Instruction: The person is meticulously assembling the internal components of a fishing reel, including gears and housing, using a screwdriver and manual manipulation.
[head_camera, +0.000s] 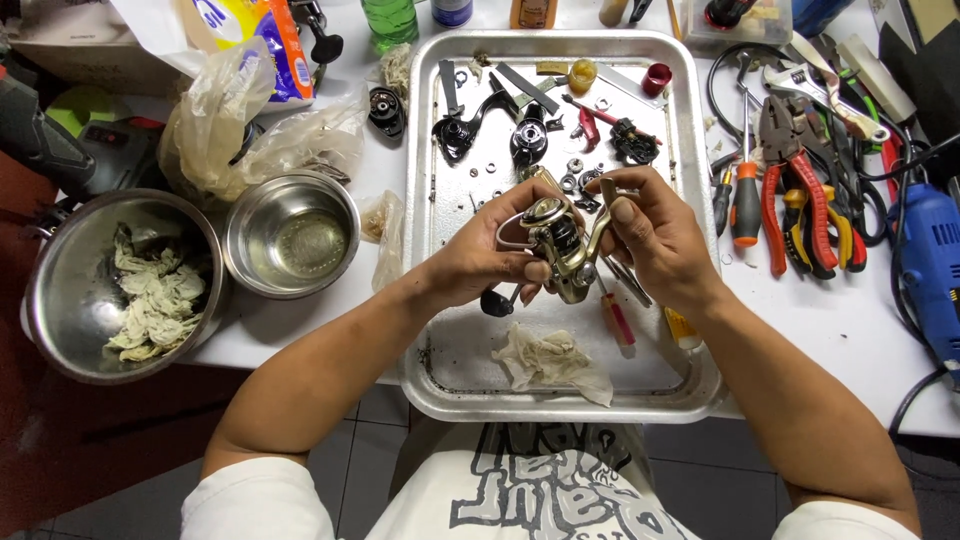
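we are holding a gold fishing reel (562, 240) above the middle of the tray (690, 330), and by our judgement we are in the stripping-down or refitting stage, since small black and metal parts (530, 135) are lying loose at the tray's far end. our left hand (480, 258) is cupping the reel body from the left, its fingers clamped around it with the thumb pressing near the lower housing. our right hand (650, 235) is gripping the reel's foot and stem from the right, fingers closed on it, thumb lying flat along the top. both forearms are angling inward from the bottom corners, wrists bent so the reel is tilting toward us. the next move, we judge, is calling for a steady hold and a fine tool; a screwdriver (617, 318) is lying just under the right hand, and a rag (550, 362) is resting nearer us in the tray. pliers (790, 180) are lying on the counter (840, 320) to the right.
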